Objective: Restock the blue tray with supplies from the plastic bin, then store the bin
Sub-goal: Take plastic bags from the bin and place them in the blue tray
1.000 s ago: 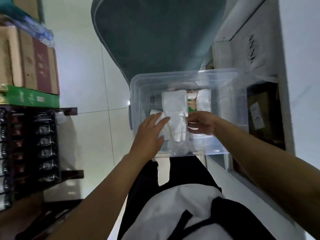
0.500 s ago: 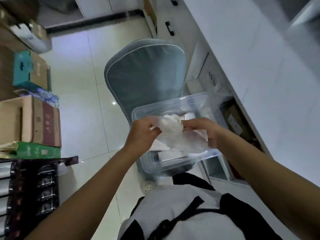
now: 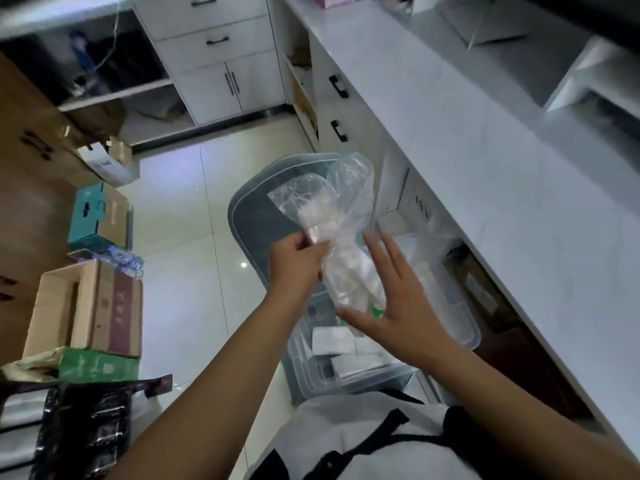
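A clear plastic bag (image 3: 341, 233) of white supplies is lifted upright above the clear plastic bin (image 3: 464, 327). My left hand (image 3: 298, 265) is shut on the bag's middle from the left. My right hand (image 3: 398, 306) has its fingers spread, palm against the bag's lower right side. The bin sits on a grey-blue chair cushion (image 3: 252, 216) and holds white packets (image 3: 332, 341). No blue tray is visible.
A white counter (image 3: 485, 161) runs along the right, with drawers (image 3: 337, 109) below it. White cabinets (image 3: 221, 71) stand at the back. Cardboard boxes (image 3: 86, 306) and a dark rack (image 3: 79, 427) line the left side. Glossy tiled floor (image 3: 187, 237) lies between.
The bag has come up out of the bin and now stands upright. My right hand has opened against it. The view has tilted up to show the counter and cabinets.
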`<action>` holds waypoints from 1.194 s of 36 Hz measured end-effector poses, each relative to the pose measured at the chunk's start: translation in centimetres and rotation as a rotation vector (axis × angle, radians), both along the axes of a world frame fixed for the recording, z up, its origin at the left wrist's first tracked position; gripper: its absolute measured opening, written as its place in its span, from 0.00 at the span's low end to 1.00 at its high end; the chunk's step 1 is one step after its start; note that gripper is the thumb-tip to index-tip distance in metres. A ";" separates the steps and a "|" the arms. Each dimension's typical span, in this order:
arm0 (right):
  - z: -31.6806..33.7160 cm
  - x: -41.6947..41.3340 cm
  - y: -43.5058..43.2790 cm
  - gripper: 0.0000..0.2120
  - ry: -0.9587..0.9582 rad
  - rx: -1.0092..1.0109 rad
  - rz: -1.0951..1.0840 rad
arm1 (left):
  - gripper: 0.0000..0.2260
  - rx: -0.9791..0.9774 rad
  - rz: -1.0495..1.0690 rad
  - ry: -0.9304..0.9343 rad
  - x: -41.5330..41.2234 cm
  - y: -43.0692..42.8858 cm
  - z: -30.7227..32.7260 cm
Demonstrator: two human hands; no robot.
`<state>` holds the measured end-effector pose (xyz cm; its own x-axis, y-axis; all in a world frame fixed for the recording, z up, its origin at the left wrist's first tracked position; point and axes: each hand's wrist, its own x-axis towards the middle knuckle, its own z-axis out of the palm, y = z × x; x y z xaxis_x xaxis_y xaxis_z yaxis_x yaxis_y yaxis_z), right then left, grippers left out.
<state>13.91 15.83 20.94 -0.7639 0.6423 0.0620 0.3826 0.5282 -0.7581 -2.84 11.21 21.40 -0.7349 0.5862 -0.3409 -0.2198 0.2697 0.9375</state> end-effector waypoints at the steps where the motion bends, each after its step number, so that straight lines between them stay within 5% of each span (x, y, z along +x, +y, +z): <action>1: -0.1 -0.6 -0.1 0.48 -0.046 0.023 -0.002 | 0.05 0.002 0.007 -0.006 0.1 0.3 0.2; 6: -1.1 -2.8 0.1 0.46 -0.090 0.096 -0.034 | 0.07 0.061 0.066 -0.085 0.5 2.0 1.3; 19: -3.5 -4.5 2.4 0.31 0.146 -0.256 -0.086 | 0.17 0.121 0.056 -0.087 0.3 2.8 2.3; 23: -3.1 -4.7 2.3 0.20 0.280 -0.475 -0.110 | 0.19 0.015 -0.053 0.141 -0.3 1.9 1.9; 28: -2.2 -4.2 2.8 0.18 0.350 -0.772 -0.082 | 0.14 -0.071 -0.187 0.585 -2.7 0.2 1.1; 43: -1.5 -4.2 2.4 0.11 0.411 -0.896 -0.142 | 0.02 -0.040 -0.501 0.837 -3.5 -1.7 2.8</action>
<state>9.74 18.22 19.47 -0.7044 0.6650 -0.2481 0.0163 -0.3343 -0.9423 -6.35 9.56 24.20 -0.4171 0.8962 0.1509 0.6617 0.1857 0.7264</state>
